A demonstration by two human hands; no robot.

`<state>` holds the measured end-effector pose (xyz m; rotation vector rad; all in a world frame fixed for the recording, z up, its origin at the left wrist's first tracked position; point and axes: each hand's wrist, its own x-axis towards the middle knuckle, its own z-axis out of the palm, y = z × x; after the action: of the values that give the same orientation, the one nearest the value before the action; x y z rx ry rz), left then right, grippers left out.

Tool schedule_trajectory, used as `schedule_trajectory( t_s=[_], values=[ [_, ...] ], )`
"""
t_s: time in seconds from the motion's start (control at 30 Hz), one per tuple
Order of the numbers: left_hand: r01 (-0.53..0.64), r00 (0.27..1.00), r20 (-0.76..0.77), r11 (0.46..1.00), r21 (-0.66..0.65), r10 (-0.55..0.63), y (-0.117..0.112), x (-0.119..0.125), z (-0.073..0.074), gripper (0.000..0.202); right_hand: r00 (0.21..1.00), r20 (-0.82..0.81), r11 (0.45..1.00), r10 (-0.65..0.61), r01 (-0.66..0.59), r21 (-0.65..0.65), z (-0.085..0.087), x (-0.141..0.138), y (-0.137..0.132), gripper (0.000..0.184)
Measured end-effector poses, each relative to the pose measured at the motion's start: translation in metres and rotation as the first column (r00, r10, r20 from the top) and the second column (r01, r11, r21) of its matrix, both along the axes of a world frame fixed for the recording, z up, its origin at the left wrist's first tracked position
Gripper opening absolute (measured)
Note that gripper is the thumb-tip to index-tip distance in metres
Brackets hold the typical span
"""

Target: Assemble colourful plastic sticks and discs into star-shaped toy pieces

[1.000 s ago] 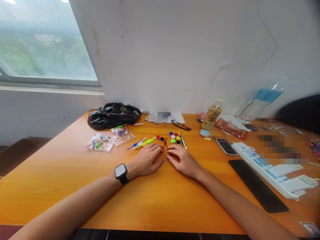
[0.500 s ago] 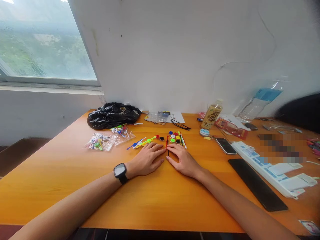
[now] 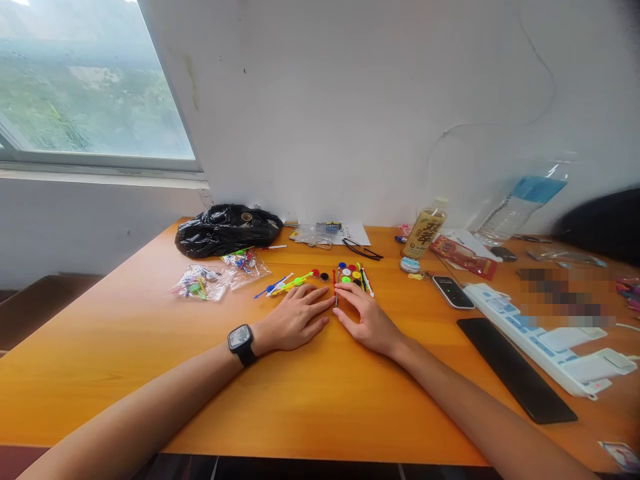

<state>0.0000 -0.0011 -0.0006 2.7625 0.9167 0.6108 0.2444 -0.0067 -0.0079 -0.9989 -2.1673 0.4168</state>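
Observation:
My left hand (image 3: pixel 297 318), below a wrist with a watch, lies flat on the table, fingers stretched out and holding nothing. Its fingertips come close to my right hand (image 3: pixel 369 317), whose thumb and fingers are curled around a thin dark plastic arrow (image 3: pixel 337 297); part of it is hidden by the fingers. A red arrow (image 3: pixel 335 275) lies just beyond. Behind my right fingers sit several coloured round discs (image 3: pixel 353 268), with green, white and other arrows (image 3: pixel 367 280) along their right. More blue, white and yellow arrows (image 3: pixel 285 285) rest beyond my left hand, beside a black disc (image 3: pixel 324 277).
Clear bags of coloured parts (image 3: pixel 200 283) and a black plastic bag (image 3: pixel 227 230) are at the back left. Toward the right stand a drink bottle (image 3: pixel 425 229), a small white device (image 3: pixel 453 292), a power strip (image 3: pixel 530 340) and a black phone-like slab (image 3: pixel 515 370).
The dark arrow between my right thumb and fingers has shifted slightly and now shows a lighter glint. My right fingers have moved a little; my left hand stays nearly still.

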Motion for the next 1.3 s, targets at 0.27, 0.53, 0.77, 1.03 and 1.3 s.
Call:
schedule_trajectory(
  t_s=[0.27,0.53,0.77,1.03,1.3],
  values=[
    [-0.019,0.997,0.079,1.0,-0.019,0.02,0.0,0.001,-0.001,0.041,0.99,-0.133,0.991,-0.039,0.055,0.121,0.005,-0.002,-0.002,0.021],
    [0.096,0.994,0.054,0.995,-0.025,-0.094,-0.001,0.002,0.004,0.045,0.965,-0.24,0.974,-0.105,0.148,0.17,0.009,-0.004,-0.002,0.007],
    [0.109,0.994,-0.019,0.992,-0.059,-0.11,-0.003,-0.001,0.008,0.053,0.965,-0.25,0.988,-0.079,0.11,0.112,0.007,-0.005,-0.002,0.004],
    [0.111,0.994,0.015,0.993,-0.041,-0.11,-0.003,0.0,0.007,0.051,0.978,-0.203,0.996,-0.046,0.059,0.063,0.005,-0.002,0.002,0.013],
    [0.092,0.996,0.008,0.995,-0.032,-0.092,-0.002,-0.001,0.003,0.052,0.968,-0.227,0.99,-0.109,0.126,0.06,0.005,-0.002,0.003,0.011]
  ],
)
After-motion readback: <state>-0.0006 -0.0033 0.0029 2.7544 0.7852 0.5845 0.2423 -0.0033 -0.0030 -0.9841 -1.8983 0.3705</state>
